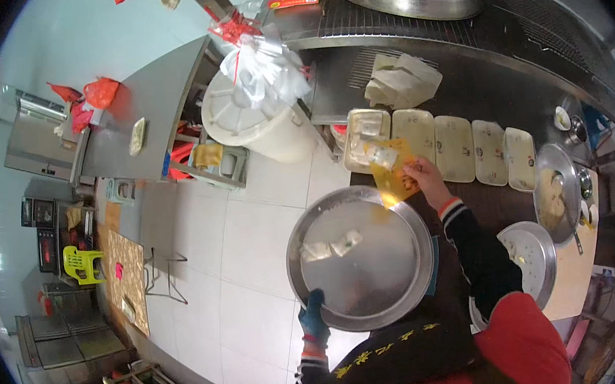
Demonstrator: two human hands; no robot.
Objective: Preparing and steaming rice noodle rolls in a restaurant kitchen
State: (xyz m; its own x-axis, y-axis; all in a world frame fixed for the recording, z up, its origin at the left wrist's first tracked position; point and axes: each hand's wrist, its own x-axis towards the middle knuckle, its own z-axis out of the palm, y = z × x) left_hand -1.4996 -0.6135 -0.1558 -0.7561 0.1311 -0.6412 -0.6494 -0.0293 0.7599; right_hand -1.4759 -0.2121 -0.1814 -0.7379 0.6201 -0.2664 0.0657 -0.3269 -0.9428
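My left hand (314, 318), in a dark blue-green glove, grips the lower left rim of a large round metal pan (369, 298). Two pale, wrapper-like food pieces (331, 247) lie in the pan. My bare right hand (424, 178) holds a translucent orange-yellow plastic sheet or bag (393, 171) between thumb and fingers, above the pan's upper right rim. A whitish piece (382, 156) shows at the sheet's upper part; whether it lies on or behind it, I cannot tell. Behind the sheet is a rectangular tray (350, 162) holding several pale pieces.
More rectangular trays (453, 148) stand in a row on the right. Beyond them are a crumpled cloth (402, 81), a large metal bowl of filling (553, 200) with a utensil, and another round pan (541, 274). A white lidded bin (279, 138) and hanging plastic bags (266, 67) stand ahead.
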